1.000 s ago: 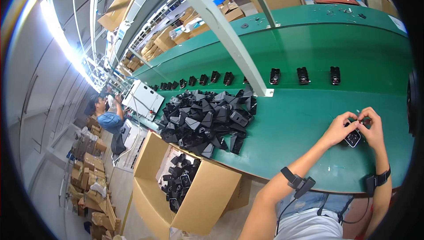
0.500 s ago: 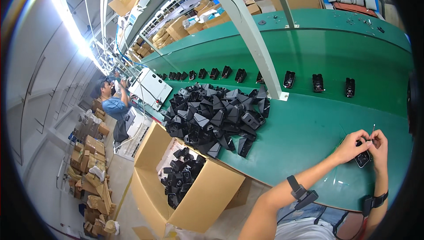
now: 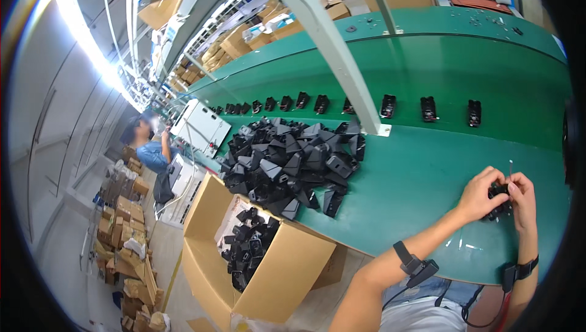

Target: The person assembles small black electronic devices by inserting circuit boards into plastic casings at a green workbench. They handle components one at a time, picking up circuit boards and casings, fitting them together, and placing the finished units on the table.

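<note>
At the right of the green workbench [image 3: 403, 210], my left hand [image 3: 478, 195] is closed around a small black plastic housing [image 3: 502, 211]. My right hand [image 3: 522, 201] meets it on the other side, thumb and fingers pinched together. A thin, pale wire-like piece [image 3: 511, 166] sticks up from between the right fingertips; its lower end is hidden. Fingers cover much of the housing, so what touches inside it cannot be seen. Small shiny strips [image 3: 462, 245] lie on the bench near my left forearm.
A large heap of black angular plastic shells [image 3: 287, 161] covers the bench's middle. An open cardboard box [image 3: 287, 277] of black parts stands before it. Several black units [image 3: 428, 110] line the back. A grey post [image 3: 342, 57] rises from the bench. Far left, a person [image 3: 152, 149] works.
The view has shifted slightly. My hands have drawn closer over the housing, which now shows less of its pale-edged face. The thin piece stays upright in the right fingers.
</note>
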`<state>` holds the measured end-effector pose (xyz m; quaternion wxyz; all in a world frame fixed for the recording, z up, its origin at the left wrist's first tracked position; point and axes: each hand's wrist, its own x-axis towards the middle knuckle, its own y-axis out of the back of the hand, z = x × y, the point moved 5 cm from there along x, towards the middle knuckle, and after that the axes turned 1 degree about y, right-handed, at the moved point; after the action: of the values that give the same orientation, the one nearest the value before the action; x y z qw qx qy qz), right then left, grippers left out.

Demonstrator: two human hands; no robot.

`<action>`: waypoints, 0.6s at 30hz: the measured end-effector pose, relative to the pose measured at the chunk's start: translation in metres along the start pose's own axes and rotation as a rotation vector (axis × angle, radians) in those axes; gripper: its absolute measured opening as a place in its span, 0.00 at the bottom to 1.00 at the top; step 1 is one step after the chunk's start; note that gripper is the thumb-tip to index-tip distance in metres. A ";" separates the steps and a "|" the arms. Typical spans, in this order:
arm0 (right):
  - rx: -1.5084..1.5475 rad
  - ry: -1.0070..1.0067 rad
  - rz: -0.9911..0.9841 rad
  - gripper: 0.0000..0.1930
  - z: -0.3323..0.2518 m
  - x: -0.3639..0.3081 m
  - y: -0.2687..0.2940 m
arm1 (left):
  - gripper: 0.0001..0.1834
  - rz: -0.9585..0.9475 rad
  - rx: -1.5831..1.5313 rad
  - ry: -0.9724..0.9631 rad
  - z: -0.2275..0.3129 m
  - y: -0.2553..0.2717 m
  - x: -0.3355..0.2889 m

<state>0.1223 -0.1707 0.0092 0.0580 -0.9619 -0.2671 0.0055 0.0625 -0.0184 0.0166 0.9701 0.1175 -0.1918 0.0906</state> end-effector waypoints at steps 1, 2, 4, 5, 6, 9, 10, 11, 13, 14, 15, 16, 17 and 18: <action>0.002 0.020 0.015 0.09 -0.003 0.003 0.000 | 0.16 0.010 0.041 0.010 0.006 0.007 0.000; 0.009 0.014 -0.006 0.09 -0.006 0.003 -0.003 | 0.13 0.057 0.092 -0.086 0.000 0.007 -0.002; 0.014 -0.001 -0.048 0.10 -0.015 0.003 -0.006 | 0.11 0.031 0.089 -0.056 0.001 0.006 -0.003; 0.001 -0.035 -0.050 0.11 -0.013 0.002 -0.002 | 0.11 0.035 0.095 -0.055 0.001 0.005 -0.003; -0.040 -0.015 -0.037 0.11 -0.014 0.002 0.001 | 0.11 0.039 0.091 -0.057 0.003 0.004 -0.002; -0.110 0.064 -0.022 0.10 -0.018 0.002 0.000 | 0.09 0.038 0.151 -0.039 0.013 0.003 0.002; -0.075 0.066 -0.011 0.10 -0.017 0.003 -0.004 | 0.08 0.043 0.181 -0.057 0.012 0.005 0.001; -0.045 0.028 -0.029 0.09 -0.021 0.003 -0.012 | 0.08 0.074 0.198 -0.077 0.013 0.008 -0.003; 0.039 0.034 -0.037 0.07 -0.010 0.006 -0.009 | 0.06 0.090 0.245 -0.130 0.015 0.006 -0.001; 0.049 0.068 -0.040 0.06 -0.007 0.007 -0.007 | 0.05 0.082 0.281 -0.151 0.015 0.004 -0.001; 0.072 0.050 -0.069 0.06 -0.004 0.008 -0.009 | 0.04 0.074 0.286 -0.143 0.013 0.005 -0.001; 0.106 0.087 -0.056 0.05 -0.006 0.007 -0.011 | 0.04 0.066 0.281 -0.135 0.012 0.005 -0.001; 0.102 0.095 -0.058 0.05 -0.004 0.008 -0.010 | 0.04 0.062 0.276 -0.138 0.009 0.006 -0.002; 0.026 0.163 -0.005 0.05 -0.008 0.008 -0.006 | 0.05 0.063 0.267 -0.146 0.008 0.004 0.000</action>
<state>0.1262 -0.1629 0.0183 0.0922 -0.9576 -0.2640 -0.0696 0.0590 -0.0164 0.0246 0.9260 0.2459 -0.2518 0.1367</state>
